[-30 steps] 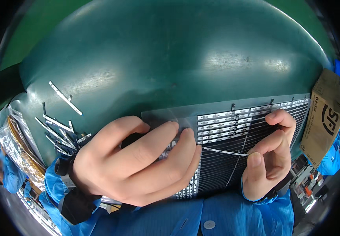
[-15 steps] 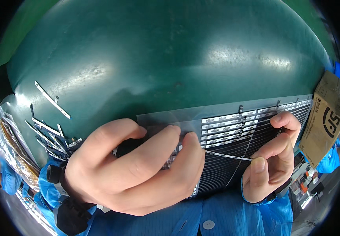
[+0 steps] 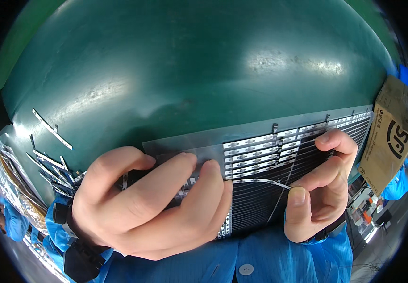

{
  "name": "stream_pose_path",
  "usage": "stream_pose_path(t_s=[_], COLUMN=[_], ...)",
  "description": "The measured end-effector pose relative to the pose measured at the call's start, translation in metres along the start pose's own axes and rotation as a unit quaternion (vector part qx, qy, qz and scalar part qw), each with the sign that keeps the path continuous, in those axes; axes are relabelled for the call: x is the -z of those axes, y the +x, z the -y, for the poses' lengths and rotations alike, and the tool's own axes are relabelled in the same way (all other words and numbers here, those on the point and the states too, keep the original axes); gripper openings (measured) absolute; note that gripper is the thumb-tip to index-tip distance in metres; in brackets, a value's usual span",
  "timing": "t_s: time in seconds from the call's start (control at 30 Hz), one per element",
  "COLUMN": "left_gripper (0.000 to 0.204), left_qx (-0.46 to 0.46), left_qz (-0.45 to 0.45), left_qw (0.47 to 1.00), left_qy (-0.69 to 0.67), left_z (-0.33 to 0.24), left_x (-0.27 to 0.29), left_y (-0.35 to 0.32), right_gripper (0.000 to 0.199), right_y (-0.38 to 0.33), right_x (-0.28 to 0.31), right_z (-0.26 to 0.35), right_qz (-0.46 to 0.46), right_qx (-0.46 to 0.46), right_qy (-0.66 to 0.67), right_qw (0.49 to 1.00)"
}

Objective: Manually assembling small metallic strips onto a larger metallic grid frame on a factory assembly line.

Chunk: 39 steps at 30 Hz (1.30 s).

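Left hand [image 3: 152,203] spread flat over dark slotted sheet with rows of thin silver metal strips [image 3: 279,174], pinning it to glossy green table [image 3: 190,70]. Right hand [image 3: 319,188] pinching one strip [image 3: 260,181], peeling it free. Loose strips [image 3: 50,162] piled left.

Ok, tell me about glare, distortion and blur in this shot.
Head view: overhead lamps leave white glare on the green table; fisheye bends its edges and blackens the corners; the left hand, right hand and panel of strips are sharp, the rim soft.
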<state>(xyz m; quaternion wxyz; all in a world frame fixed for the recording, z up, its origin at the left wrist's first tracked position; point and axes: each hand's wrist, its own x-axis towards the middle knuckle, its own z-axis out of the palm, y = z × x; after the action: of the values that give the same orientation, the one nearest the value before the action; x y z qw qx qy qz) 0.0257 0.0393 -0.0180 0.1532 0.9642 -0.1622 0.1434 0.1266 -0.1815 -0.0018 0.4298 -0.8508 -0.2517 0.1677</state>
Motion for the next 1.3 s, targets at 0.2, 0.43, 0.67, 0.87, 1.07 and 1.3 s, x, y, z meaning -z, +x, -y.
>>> stream_pose_path(t_s=[0.2, 0.43, 0.67, 0.87, 1.07, 1.3], left_gripper=[0.024, 0.024, 0.025, 0.028, 0.028, 0.029], left_qx=[0.008, 0.008, 0.004, -0.009, -0.007, -0.007], left_qz=[0.012, 0.014, 0.009, 0.014, 0.017, 0.027], left_qw=[1.0, 1.0, 1.0, 1.0, 1.0, 1.0], left_qy=[0.001, -0.009, -0.007, -0.008, -0.01, -0.008], left_z=[-0.001, -0.001, -0.001, 0.002, 0.0, -0.001], left_x=[0.001, 0.001, 0.001, -0.001, 0.004, 0.004], left_y=[0.0, 0.0, 0.001, 0.003, 0.002, 0.003], right_gripper=[0.017, 0.015, 0.013, 0.011, 0.01, 0.011], right_y=[0.0, 0.0, 0.003, 0.004, 0.004, 0.006], right_x=[0.0, 0.002, 0.002, -0.002, -0.006, -0.004], right_z=[-0.001, 0.0, -0.001, -0.005, -0.006, -0.003], right_qz=[0.01, 0.017, 0.033, 0.022, 0.003, 0.01], right_qx=[-0.003, -0.004, 0.02, 0.035, 0.053, 0.042], right_qy=[0.002, -0.009, -0.023, -0.023, -0.005, -0.04], right_qw=[1.0, 1.0, 0.999, 0.999, 0.999, 0.998])
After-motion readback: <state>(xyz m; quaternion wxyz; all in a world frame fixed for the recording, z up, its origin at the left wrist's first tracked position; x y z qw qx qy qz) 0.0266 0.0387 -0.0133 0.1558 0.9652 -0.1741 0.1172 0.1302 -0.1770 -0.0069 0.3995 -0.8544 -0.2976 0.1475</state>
